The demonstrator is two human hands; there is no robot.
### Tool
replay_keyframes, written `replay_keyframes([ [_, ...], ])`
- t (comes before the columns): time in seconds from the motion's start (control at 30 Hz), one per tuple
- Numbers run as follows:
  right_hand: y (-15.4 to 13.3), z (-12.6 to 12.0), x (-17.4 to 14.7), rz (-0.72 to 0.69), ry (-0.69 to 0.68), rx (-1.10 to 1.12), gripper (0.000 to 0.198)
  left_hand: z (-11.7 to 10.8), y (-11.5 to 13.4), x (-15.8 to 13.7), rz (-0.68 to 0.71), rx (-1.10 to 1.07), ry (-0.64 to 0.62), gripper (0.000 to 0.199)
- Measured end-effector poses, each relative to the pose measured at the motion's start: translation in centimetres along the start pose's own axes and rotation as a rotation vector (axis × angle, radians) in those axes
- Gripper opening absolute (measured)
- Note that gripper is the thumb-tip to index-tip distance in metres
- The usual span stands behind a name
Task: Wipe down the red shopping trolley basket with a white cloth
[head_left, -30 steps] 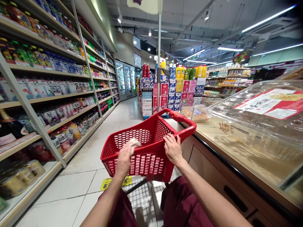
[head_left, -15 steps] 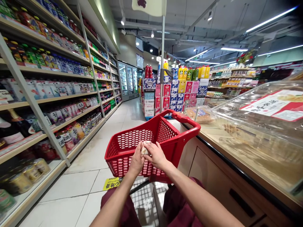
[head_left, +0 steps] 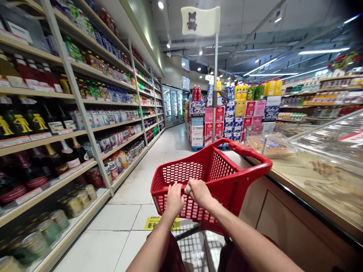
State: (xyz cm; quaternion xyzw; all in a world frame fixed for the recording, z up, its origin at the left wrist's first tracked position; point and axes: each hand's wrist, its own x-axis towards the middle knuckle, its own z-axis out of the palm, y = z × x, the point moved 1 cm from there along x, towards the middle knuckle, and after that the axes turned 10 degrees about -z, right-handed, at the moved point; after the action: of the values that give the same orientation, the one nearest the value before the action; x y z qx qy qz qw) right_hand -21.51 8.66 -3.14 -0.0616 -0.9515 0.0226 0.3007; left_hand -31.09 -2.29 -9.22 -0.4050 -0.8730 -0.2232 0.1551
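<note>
- Cloth (head_left: 187, 189), pale and wadded small, at the near rim (head_left: 161, 192) of the red cart (head_left: 235, 190); likely light, soft and hard to damage, best held bunched in the palm.
- Right hand (head_left: 200, 193) has its grip clenched around that cloth, beside the cart's near rim.
- Left hand (head_left: 174, 199) has its grip relaxed, fingers laid over the same rim, holding nothing visible.
- Cart body looks like stiff, smooth plastic, perhaps slippery; its handle (head_left: 253, 153), at the cart's right end, seems the firmest hold.
</note>
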Motion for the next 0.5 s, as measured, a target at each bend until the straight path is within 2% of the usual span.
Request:
replay_keyframes([
  [0.07, 0.0, 0.1, -0.7, -0.032, -0.097, 0.02, 0.011, -0.2, 0.0, 0.0, 0.012, 0.019, -0.011, 0.051],
  [0.17, 3.6, -2.5, -2.5, -0.028, -0.119, -0.011, 0.013, 0.0, -0.2, 0.0, 0.019, 0.032, 0.025, 0.053],
  [0.23, 6.9, -5.3, -3.8, 0.038, -0.008, -0.106, 0.015, 0.5, 0.1, 0.0, 0.014, 0.029, 0.088, 0.053],
  [0.3, 8.7, -7.1, -4.8, 0.119, 0.133, -0.216, 0.016, 1.1, 0.6, -0.1, 0.003, 0.032, 0.15, 0.053],
  [0.33, 8.7, -7.1, -5.0, 0.142, 0.178, -0.252, 0.017, 1.3, 1.0, -0.2, -0.004, 0.038, 0.173, 0.054],
  [0.4, 7.1, -5.4, -4.6, 0.129, 0.187, -0.261, 0.018, 1.7, 1.6, -0.4, -0.009, 0.064, 0.204, 0.059],
  [0.5, 3.9, -1.6, -3.5, -0.028, 0.149, -0.227, 0.016, 1.8, 1.8, -0.8, 0.028, 0.119, 0.213, 0.066],
])
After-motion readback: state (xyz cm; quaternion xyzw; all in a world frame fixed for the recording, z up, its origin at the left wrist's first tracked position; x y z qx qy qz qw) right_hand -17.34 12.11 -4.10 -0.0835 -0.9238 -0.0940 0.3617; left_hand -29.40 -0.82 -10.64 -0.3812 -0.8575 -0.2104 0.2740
